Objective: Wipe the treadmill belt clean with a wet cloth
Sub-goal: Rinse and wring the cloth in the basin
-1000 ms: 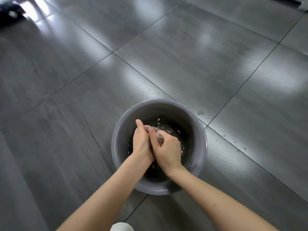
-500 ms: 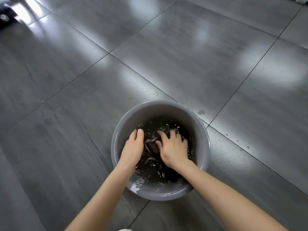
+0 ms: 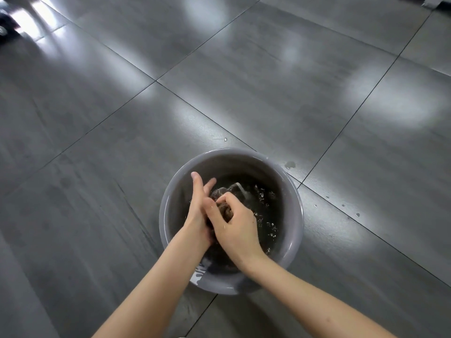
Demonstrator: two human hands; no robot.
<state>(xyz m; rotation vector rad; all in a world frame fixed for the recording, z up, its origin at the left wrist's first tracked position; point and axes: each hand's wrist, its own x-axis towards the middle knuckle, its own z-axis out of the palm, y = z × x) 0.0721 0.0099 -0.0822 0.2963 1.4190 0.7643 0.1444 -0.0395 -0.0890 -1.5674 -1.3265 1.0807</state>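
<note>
Head view looks down on a grey basin (image 3: 231, 159) standing on the dark tiled floor (image 3: 244, 93). Both hands are inside it, above the water (image 3: 264, 203). The right hand (image 3: 234, 226) curls its fingers around the wet brown cloth (image 3: 223, 209). The left hand (image 3: 197, 211) keeps straight fingers and presses the cloth from the left side. Some drops (image 3: 290, 164) lie on the floor just right of the basin.

A single wide-angle camera sits on the person's head, facing forward and down onto the grey tiled floor (image 3: 244, 93). It looks from close above at a basin (image 3: 229, 151), low in mid-frame, where the left hand (image 3: 197, 211) and right hand (image 3: 234, 228) reach in from the bottom edge.
</note>
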